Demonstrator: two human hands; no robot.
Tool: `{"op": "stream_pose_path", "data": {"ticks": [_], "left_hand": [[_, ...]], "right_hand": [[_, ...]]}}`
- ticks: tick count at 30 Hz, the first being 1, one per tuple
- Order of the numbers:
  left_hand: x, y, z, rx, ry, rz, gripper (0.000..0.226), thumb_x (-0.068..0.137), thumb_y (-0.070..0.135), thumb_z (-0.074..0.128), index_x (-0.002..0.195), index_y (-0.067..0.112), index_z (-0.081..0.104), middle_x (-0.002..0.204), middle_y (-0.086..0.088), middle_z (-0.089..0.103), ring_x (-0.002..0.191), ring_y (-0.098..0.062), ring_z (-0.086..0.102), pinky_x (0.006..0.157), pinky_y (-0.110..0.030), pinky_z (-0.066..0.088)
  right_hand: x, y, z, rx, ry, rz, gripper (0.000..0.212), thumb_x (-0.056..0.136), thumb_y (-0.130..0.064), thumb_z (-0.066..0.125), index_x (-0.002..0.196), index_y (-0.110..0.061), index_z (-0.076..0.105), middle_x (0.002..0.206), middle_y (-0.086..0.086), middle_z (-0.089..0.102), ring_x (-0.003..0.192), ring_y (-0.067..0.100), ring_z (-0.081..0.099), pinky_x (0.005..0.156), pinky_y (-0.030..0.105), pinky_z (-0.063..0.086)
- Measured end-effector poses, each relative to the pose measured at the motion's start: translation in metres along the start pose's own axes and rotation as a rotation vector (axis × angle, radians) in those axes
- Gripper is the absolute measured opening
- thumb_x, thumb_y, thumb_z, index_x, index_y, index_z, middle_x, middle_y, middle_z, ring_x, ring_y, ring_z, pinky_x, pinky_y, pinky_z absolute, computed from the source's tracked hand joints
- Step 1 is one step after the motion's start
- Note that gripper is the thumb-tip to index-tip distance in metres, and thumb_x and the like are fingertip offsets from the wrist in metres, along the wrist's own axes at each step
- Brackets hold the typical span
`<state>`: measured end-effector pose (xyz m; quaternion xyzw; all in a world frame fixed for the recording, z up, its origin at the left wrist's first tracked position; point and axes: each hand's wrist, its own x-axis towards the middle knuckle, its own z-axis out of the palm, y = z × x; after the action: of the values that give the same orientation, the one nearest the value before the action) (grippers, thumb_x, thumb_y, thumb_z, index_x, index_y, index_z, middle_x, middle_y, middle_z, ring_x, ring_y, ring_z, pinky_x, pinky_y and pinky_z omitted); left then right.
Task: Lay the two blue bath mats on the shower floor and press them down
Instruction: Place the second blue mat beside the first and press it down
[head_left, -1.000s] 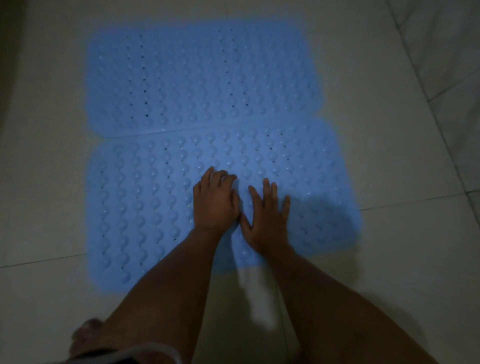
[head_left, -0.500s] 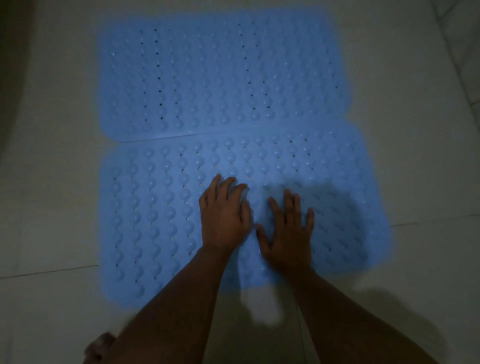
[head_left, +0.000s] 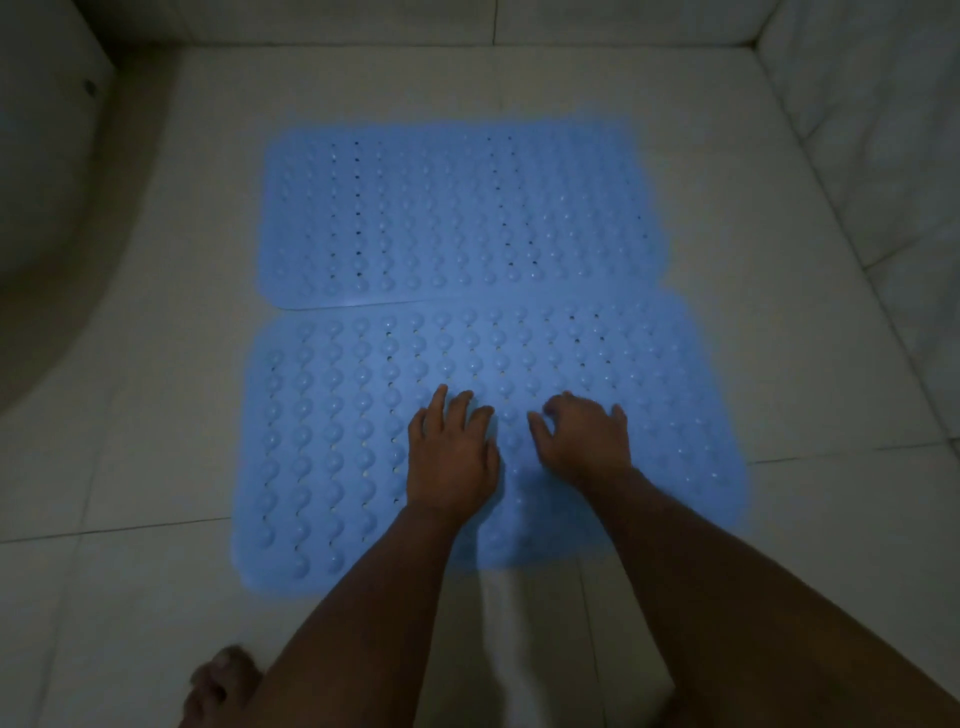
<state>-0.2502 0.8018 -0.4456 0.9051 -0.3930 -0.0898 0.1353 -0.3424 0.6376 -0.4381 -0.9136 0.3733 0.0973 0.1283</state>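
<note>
Two blue bath mats with rows of bumps and small holes lie flat on the pale tiled shower floor, long edges meeting. The far mat lies beyond the near mat. My left hand rests palm down on the middle of the near mat, fingers spread. My right hand sits just to its right on the same mat, its fingers bent with the tips on the surface. Both hands hold nothing.
A curved pale fixture base stands at the far left. Tiled walls rise at the back and on the right. My bare foot is on the floor at the lower left.
My right hand has slid a little to the right and its fingers have bent from flat. The view has pulled back, so the walls and fixture now show.
</note>
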Motion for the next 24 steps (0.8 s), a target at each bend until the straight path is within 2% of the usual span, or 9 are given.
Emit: {"op": "stream_pose_path", "data": {"ticks": [2,4,6,11,17,24], "left_hand": [[-0.005,0.006,0.003,0.0,-0.008,0.024,0.051,0.091,0.042,0.042,0.131,0.021,0.064,0.148,-0.011,0.057,0.147,-0.038,0.04,0.113,-0.058,0.039],[-0.012,0.01,0.01,-0.001,-0.015,0.048,0.053,0.094,0.046,0.041,0.135,0.02,0.064,0.151,-0.013,0.054,0.148,-0.04,0.039,0.112,-0.06,0.039],[-0.018,0.012,0.022,0.011,-0.035,0.073,0.058,0.099,0.053,0.039,0.143,0.021,0.059,0.159,-0.014,0.046,0.151,-0.041,0.033,0.115,-0.062,0.035],[-0.022,0.012,0.053,0.084,-0.083,0.096,0.079,0.099,0.073,0.032,0.161,0.023,0.032,0.171,-0.012,0.018,0.158,-0.04,0.011,0.123,-0.064,0.017],[-0.021,0.014,0.057,0.102,-0.05,0.087,0.083,0.099,0.073,0.034,0.164,0.022,0.025,0.173,-0.009,0.012,0.159,-0.037,0.006,0.122,-0.064,0.016],[-0.022,0.014,0.058,0.12,-0.083,0.082,0.085,0.098,0.075,0.034,0.164,0.022,0.024,0.173,-0.01,0.01,0.16,-0.037,0.003,0.122,-0.064,0.015]], "right_hand": [[0.013,0.001,-0.026,0.023,0.044,-0.016,0.045,0.097,-0.056,0.043,0.121,-0.025,0.064,0.121,0.003,0.071,0.117,0.028,0.064,0.109,0.048,0.04],[0.017,0.002,-0.038,0.093,0.126,-0.024,0.04,0.097,-0.051,0.05,0.12,-0.023,0.067,0.12,0.004,0.071,0.114,0.029,0.064,0.102,0.043,0.046],[0.019,0.001,-0.039,0.167,0.183,-0.027,0.034,0.097,-0.045,0.055,0.117,-0.022,0.07,0.119,0.003,0.071,0.112,0.028,0.063,0.098,0.042,0.048],[0.032,0.002,-0.022,0.25,0.373,-0.132,0.025,0.091,-0.041,0.055,0.098,-0.023,0.072,0.104,-0.003,0.071,0.104,0.025,0.063,0.089,0.037,0.048],[0.053,0.003,-0.014,0.367,0.516,-0.254,0.012,0.093,-0.028,0.061,0.092,-0.02,0.07,0.1,0.0,0.07,0.098,0.026,0.066,0.086,0.039,0.053],[0.055,0.017,-0.004,0.408,0.465,-0.361,0.012,0.093,-0.023,0.063,0.095,-0.016,0.073,0.105,0.004,0.071,0.104,0.026,0.065,0.09,0.037,0.049]]}}
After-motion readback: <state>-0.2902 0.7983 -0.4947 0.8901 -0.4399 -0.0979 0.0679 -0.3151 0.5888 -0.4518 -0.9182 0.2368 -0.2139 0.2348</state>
